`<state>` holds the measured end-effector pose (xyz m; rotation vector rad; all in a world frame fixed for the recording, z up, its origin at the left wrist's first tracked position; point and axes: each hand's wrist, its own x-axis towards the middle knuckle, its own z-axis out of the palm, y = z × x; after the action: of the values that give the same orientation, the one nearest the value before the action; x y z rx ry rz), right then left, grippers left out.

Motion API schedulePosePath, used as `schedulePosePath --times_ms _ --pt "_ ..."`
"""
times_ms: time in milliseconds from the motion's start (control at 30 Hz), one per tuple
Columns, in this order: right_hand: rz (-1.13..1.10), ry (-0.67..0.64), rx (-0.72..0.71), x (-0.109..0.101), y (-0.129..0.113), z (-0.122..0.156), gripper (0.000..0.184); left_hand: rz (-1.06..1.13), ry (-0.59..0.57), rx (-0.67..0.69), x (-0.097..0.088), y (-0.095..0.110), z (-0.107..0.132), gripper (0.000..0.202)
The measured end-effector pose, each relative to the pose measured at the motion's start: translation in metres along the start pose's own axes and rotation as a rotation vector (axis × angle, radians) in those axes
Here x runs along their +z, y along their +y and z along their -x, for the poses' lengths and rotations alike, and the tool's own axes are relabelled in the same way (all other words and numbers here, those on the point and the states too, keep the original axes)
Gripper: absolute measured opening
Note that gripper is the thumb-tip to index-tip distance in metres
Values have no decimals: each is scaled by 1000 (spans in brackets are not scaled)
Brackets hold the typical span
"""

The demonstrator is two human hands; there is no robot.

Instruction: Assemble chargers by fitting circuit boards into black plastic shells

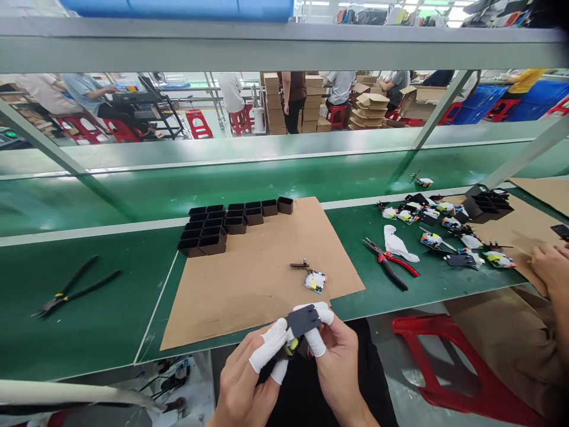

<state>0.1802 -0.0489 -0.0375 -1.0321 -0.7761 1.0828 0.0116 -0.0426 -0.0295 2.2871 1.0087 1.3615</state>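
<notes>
Between both hands, just off the table's front edge, is a small circuit board assembly with a flat black plastic plate. My left hand grips its left side with fingertips in white finger cots. My right hand, also with white cots, pinches the black plate from the right. The fingers hide much of the board. Ahead, on the brown cardboard sheet, lies another circuit board with white filler, a yellow part and a black piece on wires. Rows of open black plastic cases stand at the sheet's back left.
Long-nose pliers lie at left; red-handled pliers and a white glove-like piece at right. Several circuit boards are heaped beyond them. A co-worker's hand rests at far right. A red stool stands below.
</notes>
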Motion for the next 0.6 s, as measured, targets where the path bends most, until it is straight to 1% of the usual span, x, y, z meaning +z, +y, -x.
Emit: schedulePosePath --times_ms 100,233,267,333,400,433,500,533,600 --pt "-14 41 -18 1 -6 0 16 -30 13 -7 3 -4 5 75" --pt "-10 -23 2 -4 -7 0 18 -86 84 -2 14 -5 12 73" --pt "-22 -33 2 -6 -6 0 22 -103 104 -9 17 -5 14 74" --pt "-71 -39 11 -8 -3 1 38 -138 133 -18 21 -5 17 73" --pt "-116 -58 68 -10 0 1 52 -181 142 -6 23 -6 17 70" --pt "-121 -75 102 -11 1 2 55 -205 149 7 23 -6 16 67" --pt "-95 -105 148 -14 3 3 54 -241 162 22 23 -6 13 60" --pt "-73 -117 146 -15 4 4 55 -244 173 18 23 -6 11 56" --pt "-16 -128 107 -18 8 5 65 -205 184 -19 23 -5 8 50"
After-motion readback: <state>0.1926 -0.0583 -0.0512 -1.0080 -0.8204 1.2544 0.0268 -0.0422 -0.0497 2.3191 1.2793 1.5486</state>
